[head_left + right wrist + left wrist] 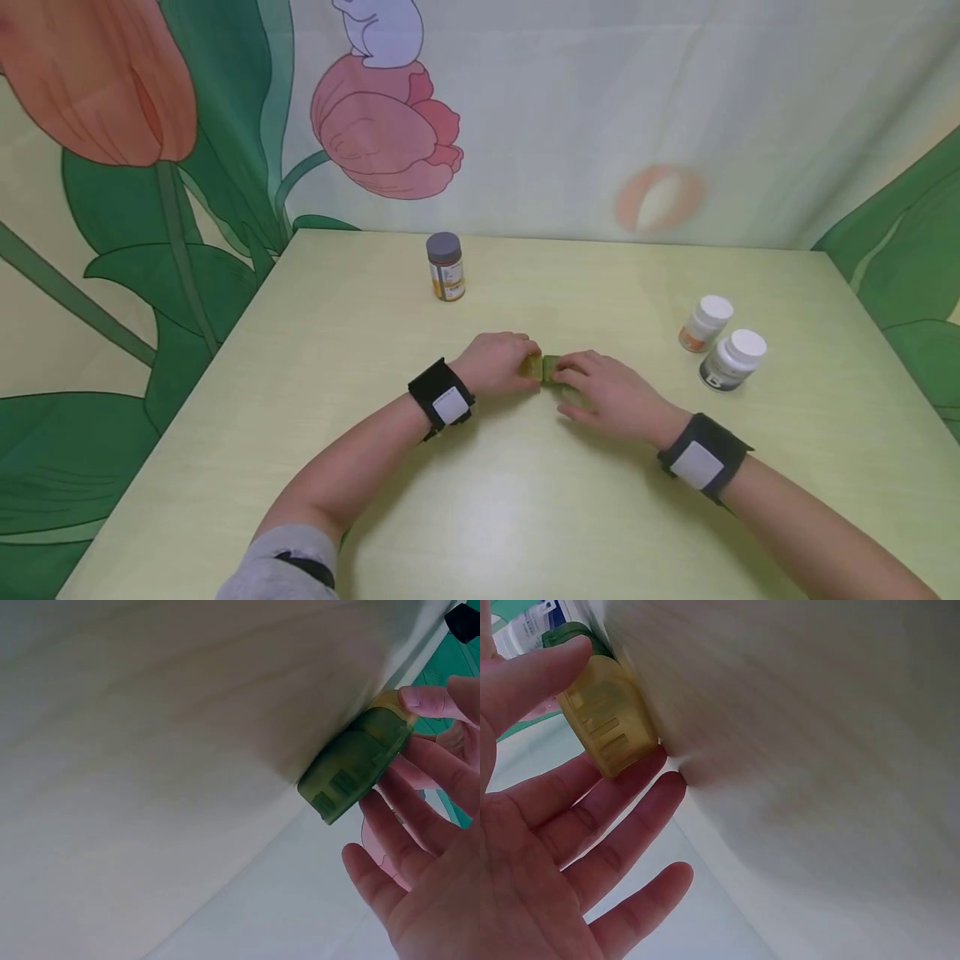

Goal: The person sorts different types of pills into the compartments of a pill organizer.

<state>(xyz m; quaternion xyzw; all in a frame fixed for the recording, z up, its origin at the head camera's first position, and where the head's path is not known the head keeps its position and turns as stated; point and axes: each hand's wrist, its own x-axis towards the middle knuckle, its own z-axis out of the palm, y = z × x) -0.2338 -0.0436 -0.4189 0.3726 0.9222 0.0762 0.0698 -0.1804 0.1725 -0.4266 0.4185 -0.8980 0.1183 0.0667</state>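
Note:
A small translucent yellow plastic box [611,712] lies on the table, held between the thumb and fingers of my left hand [495,362]. Directly to its right is a similar translucent green box [352,765], end to end with the yellow one. My right hand [615,396] touches the green box with its fairly straight fingers. In the head view its thumb stands apart from that box, on the near side. Both boxes are partly hidden by fingers in the head view. Raised marks show on their sides in the wrist views, too unclear to read.
Behind the hands stands a brown bottle with a dark cap [447,268]. Two white-capped bottles stand at the right, a smaller one with an orange label [705,323] and a larger one with a dark band [732,361]. A printed curtain [540,125] hangs behind the table [480,517].

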